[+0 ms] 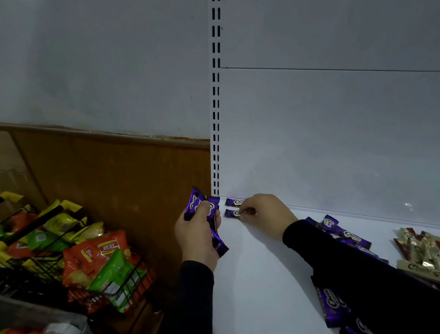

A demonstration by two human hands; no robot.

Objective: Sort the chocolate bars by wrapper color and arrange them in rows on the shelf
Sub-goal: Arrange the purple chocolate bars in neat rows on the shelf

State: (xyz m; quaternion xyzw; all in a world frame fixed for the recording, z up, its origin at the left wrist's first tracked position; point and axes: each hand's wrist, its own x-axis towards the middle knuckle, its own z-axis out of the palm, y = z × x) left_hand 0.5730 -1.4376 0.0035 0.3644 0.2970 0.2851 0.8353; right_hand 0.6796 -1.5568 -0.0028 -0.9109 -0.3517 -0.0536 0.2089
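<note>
wire basket (134, 294) of snack bags (102, 259), purple bars (234, 207) on shelf (263, 283)

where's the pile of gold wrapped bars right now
In the head view, the gold-wrapped bars lie heaped on the white shelf at the far right, just right of the loose purple bars.

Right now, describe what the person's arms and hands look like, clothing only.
Both arms wear long, plain black sleeves that end at the wrists, with no visible logo, stripe or cuff detail. The left hand and right hand are bare: no gloves, and no rings, watch or bracelet visible. The fabric looks soft and matte, fitting fairly close along the forearms.
</note>
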